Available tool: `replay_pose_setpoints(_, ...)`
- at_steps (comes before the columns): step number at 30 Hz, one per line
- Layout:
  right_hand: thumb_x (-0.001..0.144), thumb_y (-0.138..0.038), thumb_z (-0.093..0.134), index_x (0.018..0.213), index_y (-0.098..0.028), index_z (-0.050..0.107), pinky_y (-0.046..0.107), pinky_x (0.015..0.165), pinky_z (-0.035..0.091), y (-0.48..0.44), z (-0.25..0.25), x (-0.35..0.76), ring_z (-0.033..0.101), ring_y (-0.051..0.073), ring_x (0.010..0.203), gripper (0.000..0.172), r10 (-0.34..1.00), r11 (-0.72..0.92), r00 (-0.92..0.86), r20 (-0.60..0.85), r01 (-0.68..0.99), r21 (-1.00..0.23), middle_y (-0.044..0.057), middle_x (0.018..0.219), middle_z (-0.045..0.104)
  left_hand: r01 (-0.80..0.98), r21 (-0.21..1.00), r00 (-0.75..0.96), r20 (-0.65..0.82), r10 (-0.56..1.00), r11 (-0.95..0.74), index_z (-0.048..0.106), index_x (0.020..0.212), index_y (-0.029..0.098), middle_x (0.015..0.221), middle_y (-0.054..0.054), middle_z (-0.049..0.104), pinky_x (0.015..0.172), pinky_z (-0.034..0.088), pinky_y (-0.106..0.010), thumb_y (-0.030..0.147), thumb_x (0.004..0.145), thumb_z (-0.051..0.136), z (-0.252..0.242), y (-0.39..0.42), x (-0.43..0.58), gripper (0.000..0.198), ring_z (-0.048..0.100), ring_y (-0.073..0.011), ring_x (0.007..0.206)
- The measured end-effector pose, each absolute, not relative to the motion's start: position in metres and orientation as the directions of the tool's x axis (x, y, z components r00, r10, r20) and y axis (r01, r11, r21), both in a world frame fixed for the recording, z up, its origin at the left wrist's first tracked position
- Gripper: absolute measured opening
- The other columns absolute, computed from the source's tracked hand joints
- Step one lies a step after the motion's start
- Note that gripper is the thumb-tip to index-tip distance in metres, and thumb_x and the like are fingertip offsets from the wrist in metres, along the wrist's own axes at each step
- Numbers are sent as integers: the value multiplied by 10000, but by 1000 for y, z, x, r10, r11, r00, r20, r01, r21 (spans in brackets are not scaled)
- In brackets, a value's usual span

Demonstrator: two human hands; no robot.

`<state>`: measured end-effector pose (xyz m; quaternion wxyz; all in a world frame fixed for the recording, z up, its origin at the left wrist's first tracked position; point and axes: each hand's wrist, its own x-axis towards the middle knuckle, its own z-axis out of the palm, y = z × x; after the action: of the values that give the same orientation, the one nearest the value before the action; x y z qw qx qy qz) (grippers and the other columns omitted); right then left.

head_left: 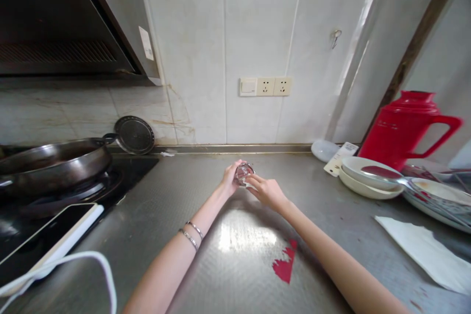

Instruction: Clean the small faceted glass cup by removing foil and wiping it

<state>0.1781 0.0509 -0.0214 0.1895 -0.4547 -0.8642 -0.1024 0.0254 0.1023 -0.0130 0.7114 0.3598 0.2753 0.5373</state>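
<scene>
Head view: small clear glass (243, 172) directly below the wall sockets (265, 86), low over the steel counter (176, 216). Left hand (231, 179) wraps its far-left side, fingers closed round it. Right hand (268, 192) has half-curled fingertips (252, 180) touching the near-right edge; grip unclear.

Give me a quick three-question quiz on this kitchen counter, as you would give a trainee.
1. True or false: the left hand and the right hand both touch the glass.
2. What colour is the jug at the right? A) red B) blue C) green
3. Fill the gap: the pan at the left sits on the ___.

Key: 1 true. 2 A. 3 stove.
</scene>
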Motion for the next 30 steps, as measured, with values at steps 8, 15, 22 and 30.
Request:
replay_pose_setpoints(8,903,-247,485,1084,-184,580,296,772,501,45,-43,140,621,205,942,213,705,636,-243,666,633,-441,89,1038,646,-639,768,126,52,991,41,613,888,126,668,-62,698,545,464,-256,378,740,629,-9,97,38,293,649,-180,582)
replay_pose_setpoints(15,926,-235,465,1184,-220,530,272,783,492,46,-38,150,608,220,1042,266,741,561,-279,611,758,-333,85,1166,625,-675,724,261,57,964,139,624,841,125,701,-73,703,608,479,-266,345,779,567,-13,97,38,236,656,-182,635)
replay_pose_setpoints(22,937,-144,386,1199,-221,524,222,584,444,41,-15,168,661,166,782,307,718,599,-598,355,792,122,89,1184,619,-553,751,518,-29,855,361,599,1005,94,951,-193,709,692,522,-367,478,819,474,-6,111,2,445,694,-291,819)
replay_pose_setpoints(30,942,-105,377,1150,-211,536,221,585,419,39,-11,168,637,144,767,283,567,737,-775,278,628,250,73,1125,637,-154,880,632,-263,730,450,665,955,97,699,-129,715,472,455,-255,474,813,546,-16,120,-15,420,646,-194,523)
